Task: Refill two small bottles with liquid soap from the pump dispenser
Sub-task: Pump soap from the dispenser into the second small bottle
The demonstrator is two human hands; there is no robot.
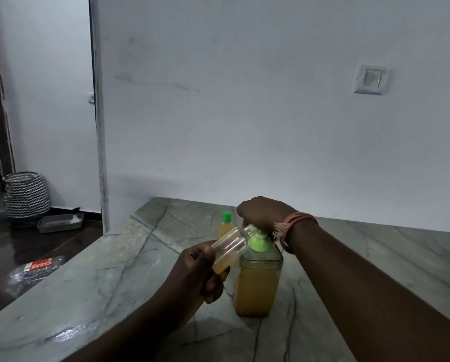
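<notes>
One open small bottle [229, 250], gripped tilted in the left hand [197, 273], meets the nozzle of the pump dispenser [257, 278]; the right hand [263, 212] presses the pump. Misalignment would spill soap onto the counter [88, 283]. A capped bottle [225, 226] stands behind.

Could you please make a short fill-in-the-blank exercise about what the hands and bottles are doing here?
1. The left hand holds a small bottle that is tilted and has no ____ on it.
2. The right hand presses on the top of the ____ dispenser.
3. Behind it stands a second small bottle with a ____ cap.
4. All of this rests on a marble-look ____.

Missing words: cap; pump; green; counter
</notes>
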